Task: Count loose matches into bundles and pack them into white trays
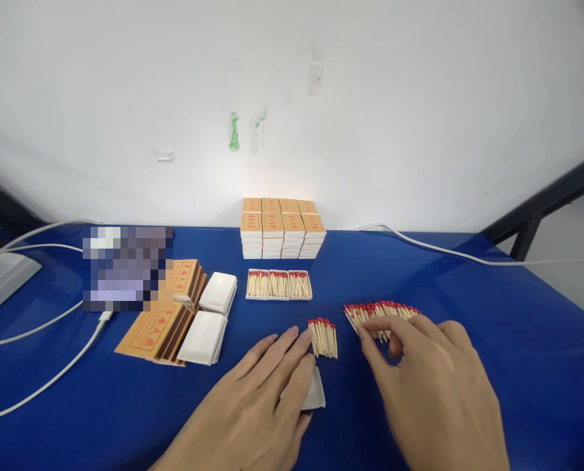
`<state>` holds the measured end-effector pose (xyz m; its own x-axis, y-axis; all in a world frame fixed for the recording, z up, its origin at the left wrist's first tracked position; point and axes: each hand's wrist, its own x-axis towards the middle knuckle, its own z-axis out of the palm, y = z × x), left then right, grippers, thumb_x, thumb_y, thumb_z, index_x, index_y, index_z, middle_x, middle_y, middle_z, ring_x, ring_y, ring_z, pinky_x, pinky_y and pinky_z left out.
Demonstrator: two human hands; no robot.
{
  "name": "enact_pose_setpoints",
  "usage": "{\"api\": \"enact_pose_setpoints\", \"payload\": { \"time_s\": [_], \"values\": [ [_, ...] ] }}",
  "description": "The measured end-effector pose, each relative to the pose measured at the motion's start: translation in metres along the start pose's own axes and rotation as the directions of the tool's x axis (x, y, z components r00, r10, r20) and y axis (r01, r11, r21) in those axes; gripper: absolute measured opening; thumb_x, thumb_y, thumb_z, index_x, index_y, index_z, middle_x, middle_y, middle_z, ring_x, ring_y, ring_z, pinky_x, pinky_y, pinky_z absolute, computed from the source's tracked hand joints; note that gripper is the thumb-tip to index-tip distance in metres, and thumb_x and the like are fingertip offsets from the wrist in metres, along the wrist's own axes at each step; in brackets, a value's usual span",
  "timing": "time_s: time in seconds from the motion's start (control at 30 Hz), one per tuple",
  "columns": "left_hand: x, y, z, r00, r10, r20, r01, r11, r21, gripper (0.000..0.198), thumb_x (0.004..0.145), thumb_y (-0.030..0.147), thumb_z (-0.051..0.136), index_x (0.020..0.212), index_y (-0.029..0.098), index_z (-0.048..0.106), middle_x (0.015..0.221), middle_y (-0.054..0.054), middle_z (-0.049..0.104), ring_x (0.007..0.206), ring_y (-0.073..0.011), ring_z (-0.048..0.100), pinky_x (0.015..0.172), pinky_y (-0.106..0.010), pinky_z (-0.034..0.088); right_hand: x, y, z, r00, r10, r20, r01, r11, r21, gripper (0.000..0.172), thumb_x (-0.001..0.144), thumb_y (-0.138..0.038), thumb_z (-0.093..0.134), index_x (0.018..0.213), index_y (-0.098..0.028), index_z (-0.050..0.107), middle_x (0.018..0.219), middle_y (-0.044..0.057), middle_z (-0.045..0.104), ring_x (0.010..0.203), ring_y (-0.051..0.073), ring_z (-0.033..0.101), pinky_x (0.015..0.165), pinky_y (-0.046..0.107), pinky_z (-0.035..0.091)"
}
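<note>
My left hand (pixel 259 399) reaches over a white matchbox tray (pixel 315 392), its index finger at the far edge and its thumb at the near edge. Its other fingers stretch forward, with the tips beside a small group of red-headed matches (pixel 324 340). The hand covers the left part of the tray; the visible inside holds no matches. My right hand (pixel 429 373) pinches with thumb and index finger at the left side of a larger heap of matches (pixel 390 311). The fingertips hide how many matches are between them.
Three filled matchbox trays (pixel 278 285) stand side by side. Behind them rises a block of stacked matchboxes (pixel 282 229) near the wall. On the left are orange matchbox sleeves (pixel 157 330), white trays (pixel 203 337), a blurred device (pixel 125 268) and a white cable (pixel 70 379).
</note>
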<state>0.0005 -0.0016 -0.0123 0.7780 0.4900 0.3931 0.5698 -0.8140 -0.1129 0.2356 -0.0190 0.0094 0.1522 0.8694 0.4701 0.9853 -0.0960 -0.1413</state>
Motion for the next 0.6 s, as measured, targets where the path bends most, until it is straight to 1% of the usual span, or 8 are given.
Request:
{"api": "enact_pose_setpoints", "payload": {
  "time_s": [0.2, 0.33, 0.5, 0.6],
  "values": [
    [-0.001, 0.000, 0.001, 1.000, -0.007, 0.002, 0.007, 1.000, -0.005, 0.048, 0.118, 0.030, 0.035, 0.157, 0.010, 0.057, 0.165, -0.012, 0.059, 0.150, -0.0269, 0.061, 0.117, -0.041, 0.054, -0.002, 0.003, 0.000, 1.000, -0.016, 0.014, 0.015, 1.000, 0.013, 0.041, 0.108, -0.047, 0.045, 0.089, -0.027, 0.075, 0.086, 0.010, 0.074, 0.085, 0.034, 0.053, 0.076, 0.048, 0.044],
    [-0.001, 0.000, 0.002, 1.000, -0.011, -0.003, 0.011, 1.000, -0.011, 0.048, 0.118, 0.031, 0.036, 0.157, 0.010, 0.057, 0.165, -0.011, 0.060, 0.149, -0.0267, 0.062, 0.117, -0.040, 0.054, 0.000, 0.001, -0.003, 1.000, 0.014, 0.028, -0.016, 0.997, 0.071, 0.042, 0.107, -0.051, 0.046, 0.089, -0.027, 0.075, 0.088, 0.009, 0.075, 0.085, 0.033, 0.054, 0.077, 0.048, 0.044],
    [0.000, 0.001, 0.004, 0.999, -0.019, -0.029, 0.019, 1.000, -0.003, 0.048, 0.119, 0.029, 0.033, 0.157, 0.010, 0.056, 0.164, -0.010, 0.061, 0.147, -0.0254, 0.064, 0.116, -0.040, 0.053, 0.004, -0.010, -0.005, 0.989, 0.070, 0.128, -0.099, 0.966, 0.238, 0.037, 0.102, -0.054, 0.058, 0.080, -0.028, 0.073, 0.077, 0.005, 0.069, 0.082, 0.029, 0.057, 0.075, 0.044, 0.044],
    [0.000, 0.001, 0.005, 0.999, -0.019, -0.037, 0.019, 1.000, 0.000, 0.048, 0.120, 0.029, 0.033, 0.157, 0.010, 0.055, 0.164, -0.009, 0.061, 0.147, -0.0249, 0.064, 0.116, -0.039, 0.052, 0.006, -0.016, -0.005, 0.979, 0.101, 0.175, -0.144, 0.955, 0.259, 0.035, 0.098, -0.053, 0.063, 0.076, -0.028, 0.072, 0.076, 0.004, 0.068, 0.080, 0.028, 0.058, 0.073, 0.042, 0.044]
  ]
}}
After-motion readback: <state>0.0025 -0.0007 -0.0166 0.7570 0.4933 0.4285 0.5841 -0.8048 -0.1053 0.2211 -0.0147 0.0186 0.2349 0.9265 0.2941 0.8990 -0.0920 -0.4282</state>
